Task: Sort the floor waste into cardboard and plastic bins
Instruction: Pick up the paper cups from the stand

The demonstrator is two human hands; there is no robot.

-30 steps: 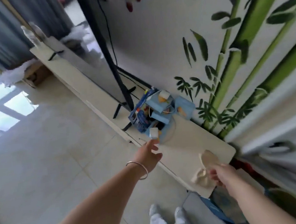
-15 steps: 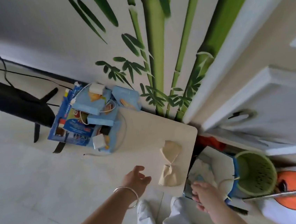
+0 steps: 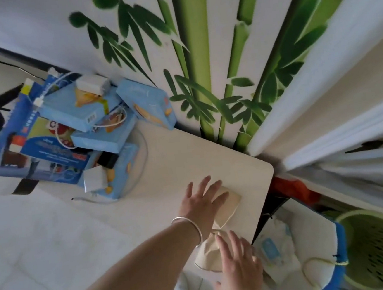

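A crumpled beige paper bag [image 3: 228, 208], pinched in the middle like a bow, lies on the low cream bench [image 3: 181, 150] near its right end. My left hand [image 3: 203, 199], with a silver bangle on the wrist, rests flat with spread fingers on the bag's upper half. My right hand [image 3: 238, 265] lies with open fingers on the bag's lower half [image 3: 208, 257]. Neither hand has closed around it. A green perforated plastic bin [image 3: 379, 250] stands on the floor at the lower right.
A pile of blue cardboard boxes [image 3: 71, 131] with white chargers and cables sits on the bench at the left. A blue-and-white bag [image 3: 297, 240] holding white plastic wrapping stands between bench and green bin. A bamboo-painted wall runs behind. Pale tiled floor [image 3: 42, 243] lies at the lower left.
The view has swung right and down to the bench end. My left hand moved onto the paper bag, and my right hand came back from the blue-and-white bag onto it.
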